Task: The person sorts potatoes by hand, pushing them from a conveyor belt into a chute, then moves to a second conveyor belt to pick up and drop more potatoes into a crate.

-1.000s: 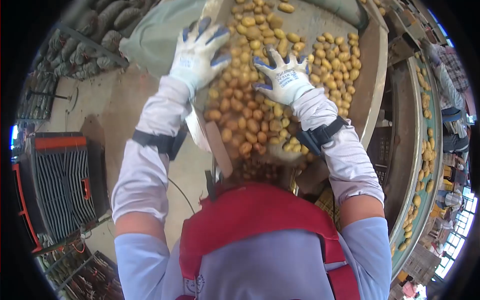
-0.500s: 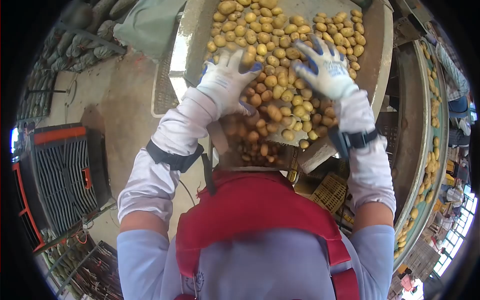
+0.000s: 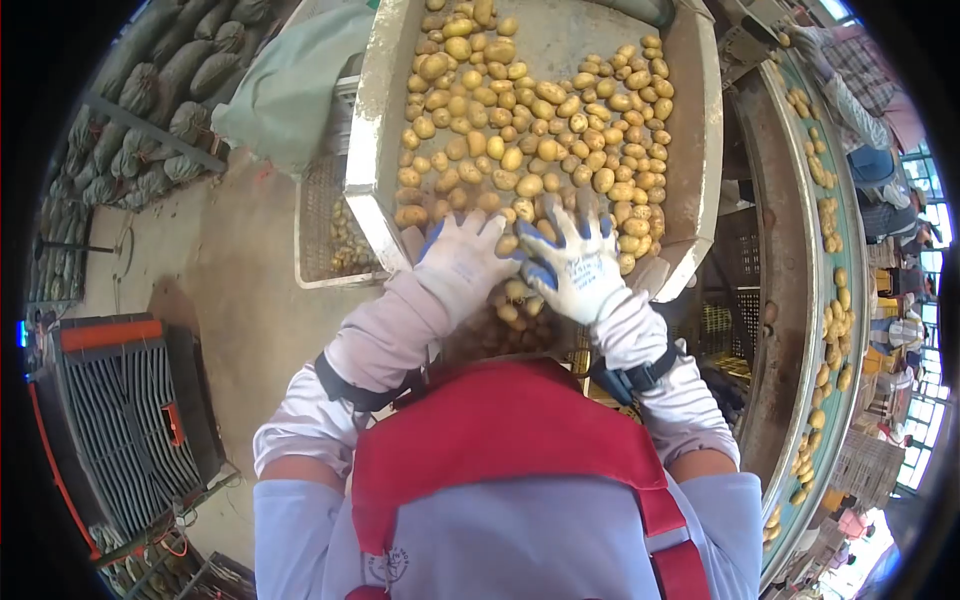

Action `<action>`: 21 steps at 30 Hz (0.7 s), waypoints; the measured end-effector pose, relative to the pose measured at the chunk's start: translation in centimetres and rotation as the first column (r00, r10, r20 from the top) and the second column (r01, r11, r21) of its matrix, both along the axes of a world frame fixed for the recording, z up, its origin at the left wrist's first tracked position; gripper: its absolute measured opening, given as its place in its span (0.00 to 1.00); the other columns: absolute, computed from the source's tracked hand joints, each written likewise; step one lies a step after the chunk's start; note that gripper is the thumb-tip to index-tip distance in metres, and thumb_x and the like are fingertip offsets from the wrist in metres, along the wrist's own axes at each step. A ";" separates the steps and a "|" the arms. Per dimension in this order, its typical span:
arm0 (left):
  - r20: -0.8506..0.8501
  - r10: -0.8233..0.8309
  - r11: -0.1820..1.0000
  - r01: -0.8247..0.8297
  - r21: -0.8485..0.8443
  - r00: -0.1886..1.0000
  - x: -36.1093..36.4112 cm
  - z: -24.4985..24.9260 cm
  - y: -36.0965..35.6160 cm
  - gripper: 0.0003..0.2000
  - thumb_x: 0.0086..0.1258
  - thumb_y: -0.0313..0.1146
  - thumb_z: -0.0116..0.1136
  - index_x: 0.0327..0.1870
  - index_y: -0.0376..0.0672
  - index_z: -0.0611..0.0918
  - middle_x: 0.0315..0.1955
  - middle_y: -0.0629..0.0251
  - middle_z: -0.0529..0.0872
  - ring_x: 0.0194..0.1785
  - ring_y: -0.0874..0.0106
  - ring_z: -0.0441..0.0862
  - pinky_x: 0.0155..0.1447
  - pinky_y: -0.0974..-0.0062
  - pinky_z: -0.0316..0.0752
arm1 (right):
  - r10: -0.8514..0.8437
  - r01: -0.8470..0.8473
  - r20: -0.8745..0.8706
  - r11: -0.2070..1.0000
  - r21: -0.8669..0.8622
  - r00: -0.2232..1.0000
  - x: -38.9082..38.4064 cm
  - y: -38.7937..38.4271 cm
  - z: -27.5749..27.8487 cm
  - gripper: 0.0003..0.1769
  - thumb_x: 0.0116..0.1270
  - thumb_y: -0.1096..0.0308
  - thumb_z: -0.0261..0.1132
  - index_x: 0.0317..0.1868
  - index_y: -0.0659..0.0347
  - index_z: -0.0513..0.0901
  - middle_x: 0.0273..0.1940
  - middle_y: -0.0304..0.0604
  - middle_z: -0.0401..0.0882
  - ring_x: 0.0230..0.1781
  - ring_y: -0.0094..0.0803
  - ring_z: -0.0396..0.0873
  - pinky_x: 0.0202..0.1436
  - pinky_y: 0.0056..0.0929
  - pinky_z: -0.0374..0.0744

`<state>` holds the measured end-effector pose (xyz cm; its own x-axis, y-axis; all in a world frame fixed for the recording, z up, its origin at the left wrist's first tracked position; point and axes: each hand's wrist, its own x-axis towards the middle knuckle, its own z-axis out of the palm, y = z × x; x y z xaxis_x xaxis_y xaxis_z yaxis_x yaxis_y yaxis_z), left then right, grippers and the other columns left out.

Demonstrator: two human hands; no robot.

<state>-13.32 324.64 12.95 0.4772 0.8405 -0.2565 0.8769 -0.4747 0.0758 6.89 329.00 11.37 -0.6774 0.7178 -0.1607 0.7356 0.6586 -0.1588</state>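
Many potatoes lie in a metal trough with a pale worn rim. My left hand, in a white glove with blue on the palm side, lies at the trough's near end with its fingers stretched toward the potatoes. Beside it my right hand, gloved alike, has its fingers spread over the nearest potatoes. Neither hand is closed around a potato. More potatoes show in the gap below the hands, close to the red apron; some are dark in shadow.
On the right a conveyor belt carries potatoes, with a person at its far end. A crate holding small potatoes stands left of the trough. Full sacks are stacked at the far left, above a dark slatted unit with orange trim.
Both hands have come back toward my body and closer together at the near end. Potatoes have shifted toward me, and the trough sits further left in view.
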 end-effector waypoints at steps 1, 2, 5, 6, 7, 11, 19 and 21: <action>0.092 0.023 0.993 -0.013 -0.117 0.995 -0.5 1.3 0.6 0.27 0.53 0.46 0.72 0.58 0.64 0.82 0.68 0.50 0.68 0.68 0.54 0.68 0.71 0.55 0.62 | 0.033 -0.034 -0.020 0.999 -0.011 0.999 0.5 -0.5 0.2 0.33 0.65 0.41 0.60 0.70 0.34 0.70 0.75 0.48 0.56 0.75 0.62 0.50 0.70 0.76 0.50; 0.093 0.023 0.993 -0.012 -0.114 0.995 -1.3 1.9 1.5 0.27 0.53 0.46 0.72 0.58 0.64 0.82 0.68 0.50 0.68 0.68 0.54 0.68 0.71 0.55 0.62 | 0.068 -0.069 -0.043 0.997 -0.021 0.997 1.1 -0.6 0.2 0.33 0.65 0.41 0.60 0.70 0.35 0.70 0.75 0.49 0.56 0.75 0.61 0.50 0.70 0.75 0.50; 0.155 0.137 0.987 -0.147 0.059 0.978 -3.7 3.1 6.2 0.36 0.53 0.49 0.73 0.68 0.65 0.74 0.71 0.45 0.63 0.72 0.49 0.64 0.74 0.56 0.60 | 0.090 -0.110 -0.192 0.989 -0.095 0.977 3.4 3.7 1.6 0.31 0.65 0.42 0.60 0.68 0.37 0.72 0.74 0.51 0.59 0.73 0.56 0.58 0.73 0.61 0.57; 0.164 0.227 0.966 -0.243 0.087 0.960 -4.5 3.5 8.3 0.39 0.54 0.50 0.73 0.71 0.65 0.70 0.72 0.43 0.61 0.74 0.48 0.62 0.75 0.56 0.59 | 0.045 -0.073 -0.260 0.992 -0.098 0.965 3.8 6.6 2.0 0.31 0.66 0.42 0.60 0.68 0.38 0.72 0.73 0.52 0.60 0.72 0.55 0.61 0.73 0.57 0.59; 0.086 0.344 0.935 -0.350 0.060 0.935 -5.3 3.2 11.0 0.42 0.54 0.53 0.73 0.73 0.65 0.66 0.73 0.42 0.59 0.75 0.47 0.60 0.76 0.56 0.58 | -0.025 0.013 -0.295 0.999 -0.041 0.955 4.4 10.2 1.8 0.31 0.67 0.41 0.60 0.69 0.38 0.72 0.73 0.54 0.61 0.71 0.55 0.62 0.73 0.56 0.60; -0.090 0.584 0.801 -0.590 -0.096 0.807 -5.5 -0.6 18.6 0.52 0.48 0.63 0.73 0.77 0.67 0.59 0.77 0.40 0.47 0.76 0.44 0.57 0.76 0.56 0.60 | -0.336 0.354 -0.203 0.934 0.055 0.920 5.7 25.8 -5.2 0.35 0.67 0.34 0.55 0.72 0.35 0.67 0.74 0.57 0.57 0.74 0.56 0.58 0.75 0.56 0.56; -0.008 0.423 0.876 -0.411 -0.252 0.906 -1.6 0.0 14.5 0.41 0.53 0.57 0.73 0.70 0.63 0.70 0.71 0.48 0.62 0.72 0.49 0.64 0.74 0.58 0.63 | -0.229 0.228 0.105 0.973 0.021 0.968 -0.9 16.9 -3.4 0.38 0.63 0.34 0.59 0.73 0.24 0.62 0.75 0.48 0.56 0.74 0.62 0.53 0.72 0.70 0.54; 0.007 0.367 0.912 -0.358 -0.199 0.930 -0.9 -0.8 13.2 0.39 0.54 0.57 0.72 0.69 0.61 0.71 0.68 0.52 0.66 0.69 0.52 0.68 0.70 0.58 0.67 | -0.131 0.134 0.064 0.990 -0.048 0.989 -0.6 16.2 -2.7 0.37 0.64 0.36 0.59 0.73 0.26 0.62 0.74 0.47 0.59 0.70 0.62 0.59 0.70 0.66 0.60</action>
